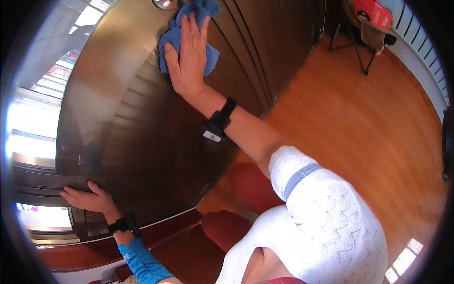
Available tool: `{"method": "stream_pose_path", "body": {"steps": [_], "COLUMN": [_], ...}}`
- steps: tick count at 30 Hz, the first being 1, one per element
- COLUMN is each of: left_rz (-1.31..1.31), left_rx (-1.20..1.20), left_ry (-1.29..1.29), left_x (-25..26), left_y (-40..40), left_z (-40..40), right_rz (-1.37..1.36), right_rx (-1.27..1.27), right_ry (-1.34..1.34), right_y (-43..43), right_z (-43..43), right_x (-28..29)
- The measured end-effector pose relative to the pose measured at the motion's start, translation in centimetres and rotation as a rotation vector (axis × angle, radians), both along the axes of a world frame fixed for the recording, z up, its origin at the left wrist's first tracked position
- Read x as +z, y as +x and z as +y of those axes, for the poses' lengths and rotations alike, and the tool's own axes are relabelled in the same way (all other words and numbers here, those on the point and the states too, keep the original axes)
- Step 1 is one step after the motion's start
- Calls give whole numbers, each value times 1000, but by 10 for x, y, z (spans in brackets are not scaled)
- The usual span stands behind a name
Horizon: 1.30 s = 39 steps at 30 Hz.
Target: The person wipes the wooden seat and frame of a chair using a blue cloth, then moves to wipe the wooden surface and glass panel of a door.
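Note:
My right hand [189,58] lies spread on a crumpled blue cloth [211,58], pressing it against a dark brown wooden door panel [142,142] near a round shiny metal fitting [165,3] at the top. Lower left, my left hand [88,198] rests with its palm and fingers on the door's frame, beside a bright glass pane [46,216], and holds nothing. Black straps with small devices are on both wrists. A blue sleeve covers my left forearm.
Orange-brown wooden floor [337,117] spreads at the right. A folding stool [354,46] bearing a red package [374,14] stands at the upper right by a white slatted radiator or railing [425,46]. A dark red wooden ledge [173,227] runs below the door.

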<state>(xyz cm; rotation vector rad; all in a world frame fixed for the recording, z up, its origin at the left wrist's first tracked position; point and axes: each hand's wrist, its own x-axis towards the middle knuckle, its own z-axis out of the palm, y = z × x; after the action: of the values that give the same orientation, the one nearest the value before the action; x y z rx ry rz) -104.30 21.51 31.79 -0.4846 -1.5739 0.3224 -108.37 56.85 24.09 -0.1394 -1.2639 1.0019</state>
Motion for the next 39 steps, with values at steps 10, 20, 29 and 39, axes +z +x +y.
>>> {"method": "stream_pose_path", "body": {"steps": [10, 20, 29, 39], "left_rz": [-32, -10, -54, -53], "left_rx": [-20, -9, -65, -38], "left_ry": [8, 9, 62, -7], "left_x": [2, 0, 5, 4], "left_y": [-7, -19, -23, -24], "left_z": [-14, -32, -54, -38], "right_rz": [-236, -267, -742, -307], "right_rx": [-12, 87, 123, 616], "right_ry": [-171, -815, -1269, -1806], "right_y": [3, -13, -15, 2], "right_z": [-13, -34, -10, -31], "right_x": [-132, -276, -398, -444]}}
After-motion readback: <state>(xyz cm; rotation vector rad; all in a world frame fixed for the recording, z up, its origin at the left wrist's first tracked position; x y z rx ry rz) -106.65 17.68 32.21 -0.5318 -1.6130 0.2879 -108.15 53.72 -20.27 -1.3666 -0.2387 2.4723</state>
